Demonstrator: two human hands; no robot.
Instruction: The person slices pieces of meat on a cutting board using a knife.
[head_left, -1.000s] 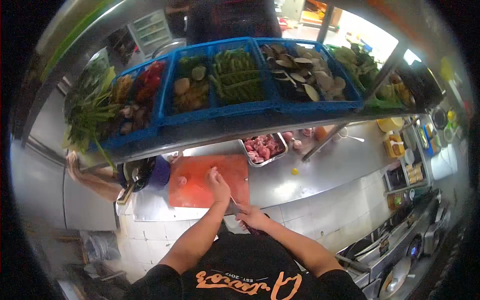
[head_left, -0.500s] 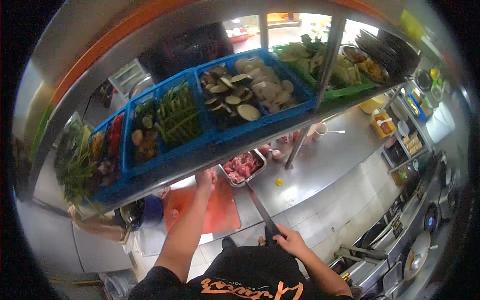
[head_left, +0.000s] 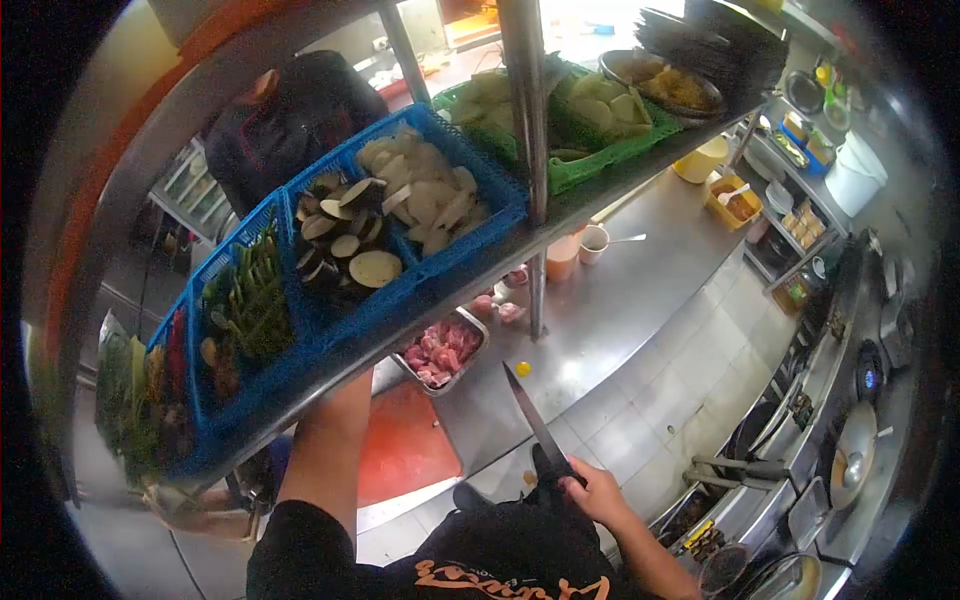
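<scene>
My right hand (head_left: 594, 492) is wrapped round the handle of a long kitchen knife (head_left: 534, 415). Its blade points up and away, over the counter's front edge. My left forearm (head_left: 328, 440) reaches beneath the shelf, whose edge hides the hand and fingers. Beside that arm lies a red cutting board (head_left: 405, 450), its far part covered by the shelf. A metal tray of cut raw meat (head_left: 440, 352) stands just beyond the board. More meat pieces (head_left: 508, 312) rest behind the tray.
Overhead, a metal shelf carries blue baskets (head_left: 345, 305) of cut vegetables and a green basket (head_left: 620, 150). A post (head_left: 538, 290) joins it to the steel counter (head_left: 640, 290). Cups (head_left: 593, 243) stand behind the post. Stoves with a wok (head_left: 853, 455) line the right. A person (head_left: 290, 120) is across the shelf.
My view has shifted right, so shelf and tray appear farther left. My left hand, visible as a closed hand near the tray before, is now hidden under the shelf. My right hand still holds the knife.
</scene>
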